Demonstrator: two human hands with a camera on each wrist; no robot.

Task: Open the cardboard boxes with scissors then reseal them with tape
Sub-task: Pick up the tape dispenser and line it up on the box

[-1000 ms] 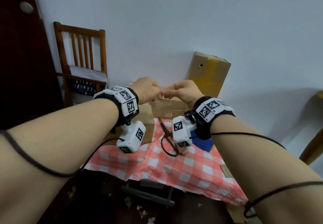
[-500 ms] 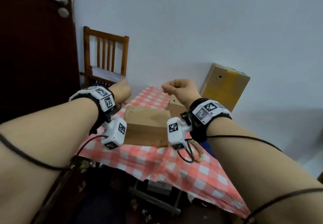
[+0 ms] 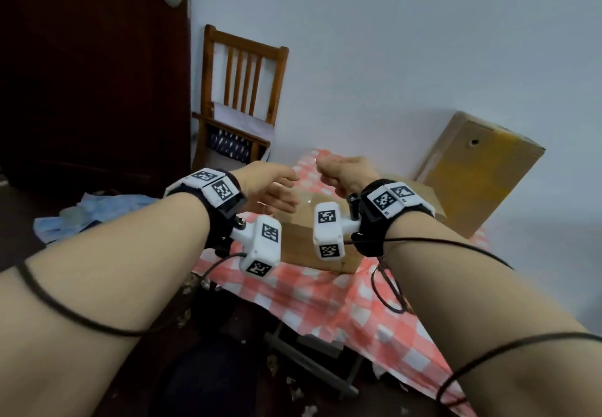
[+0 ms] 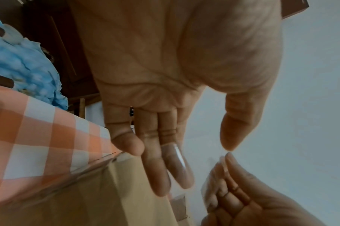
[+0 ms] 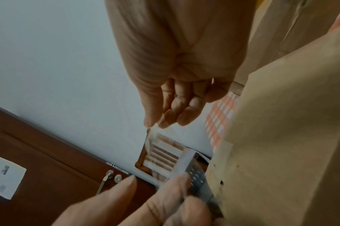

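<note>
Cardboard box (image 3: 312, 237), brown, lying flat on the checked tablecloth (image 3: 342, 306) near the table's front edge; top appears closed, any tape seam not discernible. Second box (image 3: 482, 172) leans against the wall at the far right corner. Left hand (image 3: 270, 188): fingers straight and loosely apart, a clear tape strip (image 4: 175, 160) clinging to them. Right hand (image 3: 345, 172): fingers curled, thumb and fingertips pinching the strip's other end. Scissors: not visible. Judged stage: resealing under way, strip not yet laid.
</note>
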